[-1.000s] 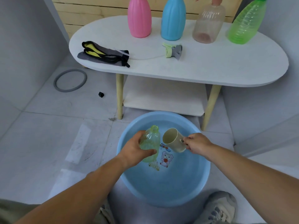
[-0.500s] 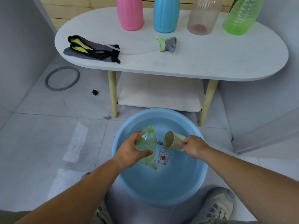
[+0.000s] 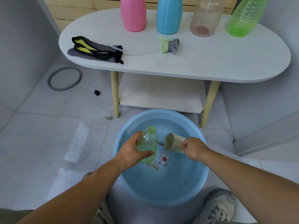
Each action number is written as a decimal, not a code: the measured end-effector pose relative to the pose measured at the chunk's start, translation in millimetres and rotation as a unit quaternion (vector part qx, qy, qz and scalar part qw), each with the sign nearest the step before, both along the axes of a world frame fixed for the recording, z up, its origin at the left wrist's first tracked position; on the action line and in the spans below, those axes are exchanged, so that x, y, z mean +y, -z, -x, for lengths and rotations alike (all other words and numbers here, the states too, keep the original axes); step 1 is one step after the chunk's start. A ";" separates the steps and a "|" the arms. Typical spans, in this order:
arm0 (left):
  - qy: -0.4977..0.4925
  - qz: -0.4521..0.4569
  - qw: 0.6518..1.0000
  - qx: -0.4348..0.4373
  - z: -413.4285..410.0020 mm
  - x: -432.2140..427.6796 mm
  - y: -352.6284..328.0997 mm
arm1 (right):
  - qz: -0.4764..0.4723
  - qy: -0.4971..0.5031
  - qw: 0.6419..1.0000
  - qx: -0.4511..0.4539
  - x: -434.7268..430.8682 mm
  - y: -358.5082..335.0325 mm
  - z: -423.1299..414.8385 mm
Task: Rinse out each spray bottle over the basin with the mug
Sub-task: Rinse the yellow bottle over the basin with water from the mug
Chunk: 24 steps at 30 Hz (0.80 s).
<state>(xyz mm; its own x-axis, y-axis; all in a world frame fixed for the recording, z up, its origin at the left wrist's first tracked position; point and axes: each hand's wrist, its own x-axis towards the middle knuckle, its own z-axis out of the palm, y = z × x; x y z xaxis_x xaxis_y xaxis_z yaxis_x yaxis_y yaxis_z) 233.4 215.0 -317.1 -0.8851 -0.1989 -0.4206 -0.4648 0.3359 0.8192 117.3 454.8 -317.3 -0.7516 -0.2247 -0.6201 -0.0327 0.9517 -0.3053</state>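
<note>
While the uncapped pale green bottle point(image 3: 148, 143) is held nearly upright over the blue basin point(image 3: 169, 188), its body is gripped by the left hand point(image 3: 131, 152), fingers and thumb curled round it. Just beside it, a beige mug point(image 3: 173, 142) is tipped on its side, mouth toward the bottle, its handle pinched by the right hand point(image 3: 194, 148). On the white table point(image 3: 210, 62) behind, a pink bottle point(image 3: 133, 13), a blue bottle point(image 3: 169, 15), a clear bottle point(image 3: 205, 18) and a green bottle point(image 3: 244, 18) are lined up, with a detached spray head point(image 3: 169, 45) and a folded cloth point(image 3: 95, 50) laid in front.
</note>
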 end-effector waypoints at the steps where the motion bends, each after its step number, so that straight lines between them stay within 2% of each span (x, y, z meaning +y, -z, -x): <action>1: 0.001 0.000 1.000 0.001 -0.2 0.2 -0.8 | 0.009 0.008 1.000 -0.002 0.5 -0.8 -0.1; 8: -0.008 0.002 1.000 0.016 0.8 -4.4 -7.3 | 0.113 0.052 0.992 0.016 1.6 -31.7 3.0; 15: -0.022 0.004 0.999 0.047 2.3 -0.8 -24.4 | 0.224 0.086 0.969 0.057 -4.1 -95.7 -6.1; 24: -0.012 -0.004 0.998 0.068 2.0 3.6 -37.0 | 0.248 0.037 0.958 0.137 -1.4 -163.4 -13.2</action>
<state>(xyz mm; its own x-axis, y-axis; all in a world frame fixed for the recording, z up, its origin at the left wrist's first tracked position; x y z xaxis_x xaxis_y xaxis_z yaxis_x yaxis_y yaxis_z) 231.4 218.6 -280.1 -0.9291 -0.2174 -0.2993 -0.3575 0.3193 0.8777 130.6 453.5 -153.9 -0.8962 -0.3805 -0.2284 -0.1135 0.6940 -0.7110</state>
